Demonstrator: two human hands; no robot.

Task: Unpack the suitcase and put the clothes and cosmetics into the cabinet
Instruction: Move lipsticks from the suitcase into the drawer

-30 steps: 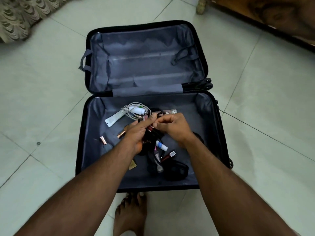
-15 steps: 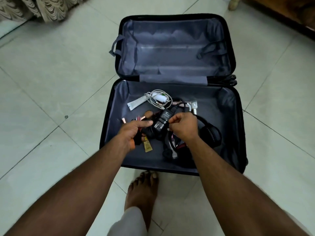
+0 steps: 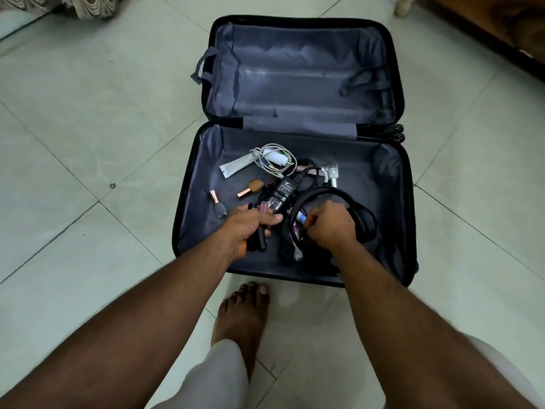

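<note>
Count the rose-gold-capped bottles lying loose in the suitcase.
2. One bottle lies near the left wall of the suitcase; the other lies just left of the black adapter. More may be hidden under the hands or cables.

A pale tiled floor (image 3: 88,119) carries everything. On it lie an open black suitcase (image 3: 408,202) and a bare foot (image 3: 240,317)

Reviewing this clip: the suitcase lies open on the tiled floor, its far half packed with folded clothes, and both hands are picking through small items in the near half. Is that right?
Not quite. The head view shows the far half of the suitcase holds no clothes: only grey lining and loose straps show there. The rest stands: it lies open on the tiled floor, and the left hand and right hand are among small items in the near half.
</note>
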